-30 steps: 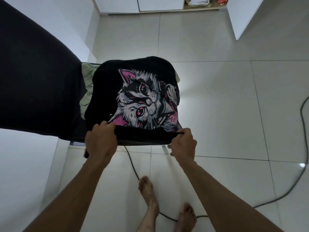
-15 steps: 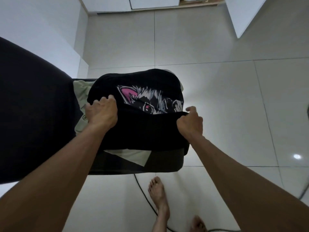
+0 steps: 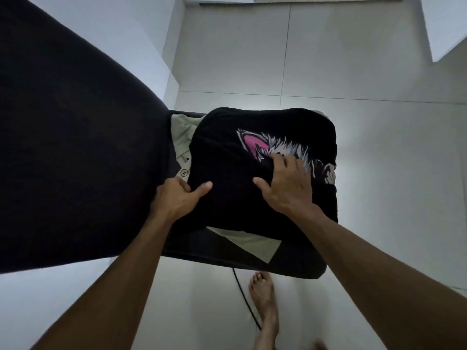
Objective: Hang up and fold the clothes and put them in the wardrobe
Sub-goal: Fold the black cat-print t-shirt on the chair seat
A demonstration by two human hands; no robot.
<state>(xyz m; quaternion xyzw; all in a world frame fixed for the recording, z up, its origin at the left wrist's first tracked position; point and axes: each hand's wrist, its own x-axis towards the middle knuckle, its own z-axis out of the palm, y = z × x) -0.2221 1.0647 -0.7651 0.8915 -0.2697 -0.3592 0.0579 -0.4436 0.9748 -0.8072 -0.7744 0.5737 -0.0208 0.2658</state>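
A black T-shirt (image 3: 227,152) with a cat print lies folded on a dark chair seat (image 3: 242,258). Its lower half is doubled over the print, so only a pink ear and some grey fur show. My left hand (image 3: 177,198) grips the shirt's left edge, thumb on top and fingers tucked under. On the fold line, my right hand (image 3: 288,185) lies flat with fingers spread, pressing the cloth down. A pale green garment (image 3: 182,132) lies under the shirt and sticks out at the left and at the front.
A large black chair back (image 3: 75,135) fills the left side. A black cable (image 3: 243,296) runs over the tiled floor past my bare foot (image 3: 264,301). The wardrobe base (image 3: 303,0) is at the top edge, and a white door panel (image 3: 444,24) at the top right.
Both hands carried the shirt's near edge up over the cat print, folding it in half. My right hand then let go and moved onto the fold; my left shifted to the left edge.
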